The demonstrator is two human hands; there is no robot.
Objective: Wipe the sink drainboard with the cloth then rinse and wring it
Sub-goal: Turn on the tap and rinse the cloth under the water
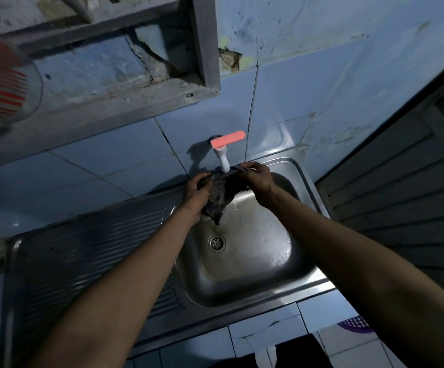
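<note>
A dark wet cloth [222, 193] hangs spread under the white tap [223, 159], which has a pink lever. My left hand [197, 191] grips the cloth's left edge. My right hand [259, 177] pinches its right edge, just right of the spout. The cloth's lower tip points down over the steel sink basin [258, 261], above the drain [216, 243]. To the left lies the ribbed steel drainboard [83, 251].
Blue wall tiles run behind the tap, under a grey frame [205, 49]. A red-and-white striped object [0, 88] sits at the upper left. A slatted grey panel [401, 195] stands to the right. A purple basket [356, 324] shows below the counter's tiled front edge.
</note>
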